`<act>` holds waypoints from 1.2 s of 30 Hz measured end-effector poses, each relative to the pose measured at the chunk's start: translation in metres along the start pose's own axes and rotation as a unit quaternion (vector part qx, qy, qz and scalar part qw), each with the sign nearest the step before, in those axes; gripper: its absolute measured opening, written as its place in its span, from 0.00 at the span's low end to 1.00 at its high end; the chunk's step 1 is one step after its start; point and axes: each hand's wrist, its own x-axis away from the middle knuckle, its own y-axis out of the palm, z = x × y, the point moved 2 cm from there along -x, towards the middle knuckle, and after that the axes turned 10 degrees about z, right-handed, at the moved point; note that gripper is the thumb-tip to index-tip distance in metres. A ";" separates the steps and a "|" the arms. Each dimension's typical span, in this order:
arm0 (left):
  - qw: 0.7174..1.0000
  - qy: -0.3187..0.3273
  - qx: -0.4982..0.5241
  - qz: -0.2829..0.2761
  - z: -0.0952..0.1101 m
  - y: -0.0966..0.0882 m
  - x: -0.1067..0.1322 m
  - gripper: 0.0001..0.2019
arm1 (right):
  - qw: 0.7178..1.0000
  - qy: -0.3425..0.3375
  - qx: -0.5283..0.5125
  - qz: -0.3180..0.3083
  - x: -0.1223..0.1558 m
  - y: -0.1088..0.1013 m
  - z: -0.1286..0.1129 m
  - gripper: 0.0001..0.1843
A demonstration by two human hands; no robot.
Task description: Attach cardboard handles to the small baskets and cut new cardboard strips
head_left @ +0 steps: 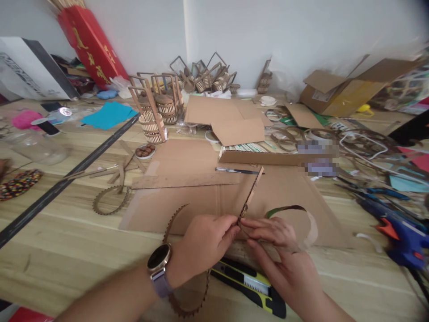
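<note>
Both hands meet low in the middle of the view over a flat cardboard sheet [278, 192]. My left hand [201, 243], with a watch on the wrist, pinches the lower end of a narrow corrugated cardboard strip [251, 192] that rises toward the upper right. My right hand [284, 250] is closed on the same strip from the other side, thumb and fingers pressed together. A long ridged cardboard strip [174, 219] curls under my left wrist. A yellow and black utility knife [248, 284] lies just below my hands.
A wooden ruler [184, 180] and a pen [234, 170] lie on the cardboard. Small cardboard baskets [157, 114] stand at the back. A blue glue gun [402, 232] and scissors lie right. A long black rail [67, 174] crosses the left. An open carton [345, 91] sits far right.
</note>
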 end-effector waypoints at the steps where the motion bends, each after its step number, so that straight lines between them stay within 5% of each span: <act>1: 1.000 0.002 -0.001 0.002 0.000 0.000 0.000 0.09 | 1.000 0.002 -0.001 0.000 0.000 0.000 0.000 0.05; 36: 0.999 0.017 0.000 0.038 -0.001 0.000 0.002 0.10 | 1.000 0.009 -0.003 -0.007 -0.002 -0.002 0.000 0.07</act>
